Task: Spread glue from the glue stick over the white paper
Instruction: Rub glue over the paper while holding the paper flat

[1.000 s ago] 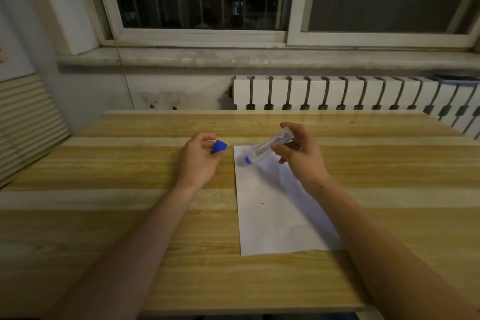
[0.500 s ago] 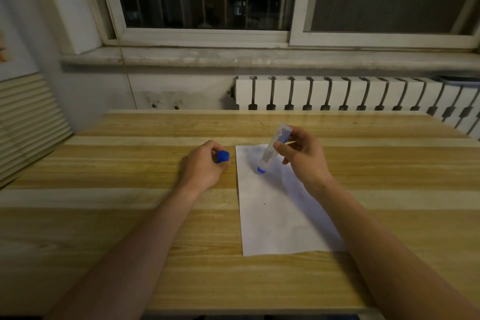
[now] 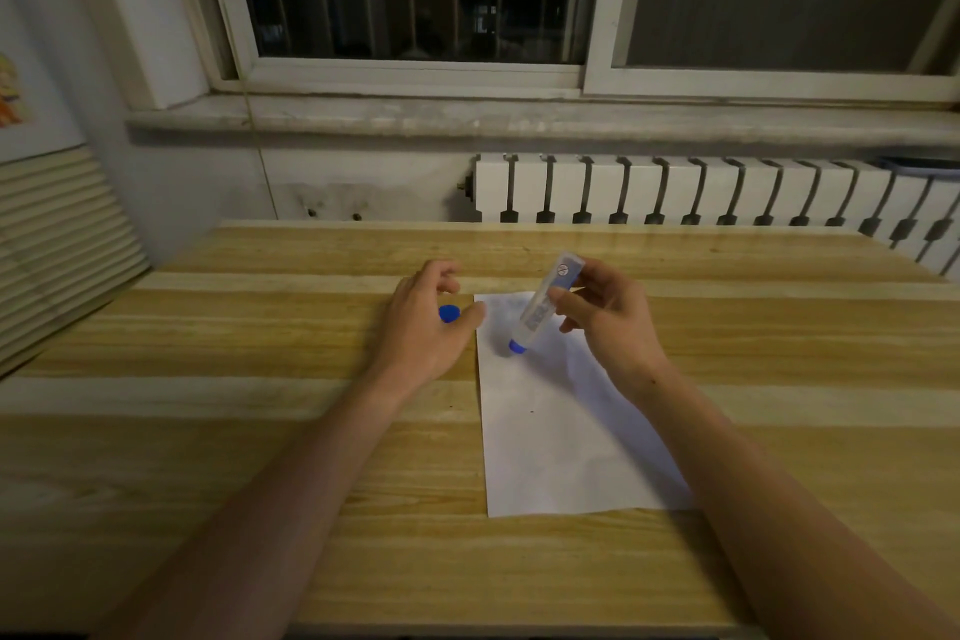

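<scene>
A flat rectangular sheet of white paper [image 3: 566, 437] lay on the striped, wood-grained table [image 3: 260, 327]. The right hand [image 3: 613, 322] pinched a clear plastic glue stick [image 3: 545, 304], tilted, with its blue tip pressed on the paper's far left corner; its printed label was too blurred to read. Just left of the paper, the left hand [image 3: 426, 327] rested with fingers loosely spread over a small round blue cap [image 3: 449, 313], not clearly gripping it.

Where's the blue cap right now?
In the head view the blue cap is by the left hand, between thumb and fingers, above the wooden table just left of the white paper.
</scene>
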The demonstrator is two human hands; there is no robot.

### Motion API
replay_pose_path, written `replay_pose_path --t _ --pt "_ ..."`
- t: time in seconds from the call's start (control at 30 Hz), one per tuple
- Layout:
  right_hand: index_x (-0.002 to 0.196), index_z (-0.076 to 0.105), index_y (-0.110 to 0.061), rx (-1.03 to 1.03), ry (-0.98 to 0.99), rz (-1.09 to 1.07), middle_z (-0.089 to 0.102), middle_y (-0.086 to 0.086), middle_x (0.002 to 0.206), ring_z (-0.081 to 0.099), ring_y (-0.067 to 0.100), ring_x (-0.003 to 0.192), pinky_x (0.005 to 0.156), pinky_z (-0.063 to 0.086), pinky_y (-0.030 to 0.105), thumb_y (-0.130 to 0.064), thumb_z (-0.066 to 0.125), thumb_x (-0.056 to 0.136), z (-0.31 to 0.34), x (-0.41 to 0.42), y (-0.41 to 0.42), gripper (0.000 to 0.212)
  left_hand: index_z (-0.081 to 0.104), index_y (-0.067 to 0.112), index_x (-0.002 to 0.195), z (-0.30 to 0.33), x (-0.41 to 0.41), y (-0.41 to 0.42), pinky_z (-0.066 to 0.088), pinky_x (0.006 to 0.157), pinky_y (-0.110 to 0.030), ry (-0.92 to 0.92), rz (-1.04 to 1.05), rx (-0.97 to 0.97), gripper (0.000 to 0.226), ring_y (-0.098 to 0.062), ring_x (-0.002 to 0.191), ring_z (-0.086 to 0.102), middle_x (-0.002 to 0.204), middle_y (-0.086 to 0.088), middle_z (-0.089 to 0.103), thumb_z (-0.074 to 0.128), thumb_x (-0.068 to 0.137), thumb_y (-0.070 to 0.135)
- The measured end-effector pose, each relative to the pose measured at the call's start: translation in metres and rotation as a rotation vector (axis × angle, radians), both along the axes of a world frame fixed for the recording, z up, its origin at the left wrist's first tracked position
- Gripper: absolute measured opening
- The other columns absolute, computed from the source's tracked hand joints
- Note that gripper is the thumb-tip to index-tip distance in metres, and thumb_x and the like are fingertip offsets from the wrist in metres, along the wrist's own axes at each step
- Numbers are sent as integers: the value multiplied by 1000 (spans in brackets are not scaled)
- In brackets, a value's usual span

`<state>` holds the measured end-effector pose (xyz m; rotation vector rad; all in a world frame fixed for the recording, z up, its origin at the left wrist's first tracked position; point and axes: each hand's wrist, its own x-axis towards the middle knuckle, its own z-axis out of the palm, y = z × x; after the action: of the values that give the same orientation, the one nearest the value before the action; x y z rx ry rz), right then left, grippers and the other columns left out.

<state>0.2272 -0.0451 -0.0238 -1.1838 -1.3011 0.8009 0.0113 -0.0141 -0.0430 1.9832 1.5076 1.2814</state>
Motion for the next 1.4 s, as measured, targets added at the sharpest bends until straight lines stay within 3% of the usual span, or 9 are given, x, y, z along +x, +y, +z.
replay_pose_path --t 0.17,0.3,0.63,0.73,0.83,1.1,1.2,1.3,1.4 --pt "126 62 -2 30 68 117 71 22 106 68 30 89 72 56 39 -1 64 94 6 -6 -8 32 67 27 107 5 19 -23 52 82 -33 -47 -296 -17 42 -4 96 58 98 15 64 66 78 58" --pt "128 60 1 57 83 162 68 25 109 67 29 89 73 55 38 -1 61 96 10 -8 -14 32 69 25 97 4 26 -25 49 78 -40 -17 -320 20 30 -12 91 57 92 11 65 68 80 51" --pt "115 66 -2 50 -19 185 73 18 99 70 30 83 72 59 42 -11 63 97 7 -17 -18 20 68 27 92 8 28 -29 47 69 -21 -104 -313 44 19 -9 84 61 85 14 66 72 84 43" --pt "111 66 -5 24 -52 209 75 15 97 70 26 80 67 59 34 -13 64 97 0 -27 -20 16 68 23 95 9 28 -31 47 71 -26 -61 -277 103 18 -9 86 58 87 14 64 78 81 29" --pt "111 66 -5 17 -47 208 74 15 97 69 33 80 67 59 37 -12 63 97 -4 -34 -21 16 68 18 95 12 29 -35 49 72 -36 1 -243 199 24 -10 84 56 86 18 60 81 75 18" --pt "103 65 -5 39 -4 159 75 16 88 69 29 69 63 60 35 -13 69 94 -4 -36 -22 12 67 17 94 12 29 -37 50 76 -40 -9 -174 241 27 -11 86 55 89 12 61 83 73 21" --pt "103 64 -7 43 8 158 76 14 88 70 34 75 63 60 34 -14 67 95 -4 -35 -20 12 67 19 100 12 27 -35 50 79 -36 -19 -185 226 31 -9 92 55 94 12 62 82 73 27" --pt "106 64 -7 35 39 111 75 10 87 70 27 70 62 60 31 -15 65 96 -4 -29 -13 14 63 24 113 13 20 -32 46 86 -24 -1 -182 204 45 -3 102 52 106 14 60 78 73 41" --pt "116 62 -4 0 52 20 73 13 91 68 20 64 63 60 33 -20 64 97 -7 -22 -4 25 61 26 117 16 6 -25 45 84 -22 49 -171 207 41 -3 100 54 105 15 59 75 81 38"
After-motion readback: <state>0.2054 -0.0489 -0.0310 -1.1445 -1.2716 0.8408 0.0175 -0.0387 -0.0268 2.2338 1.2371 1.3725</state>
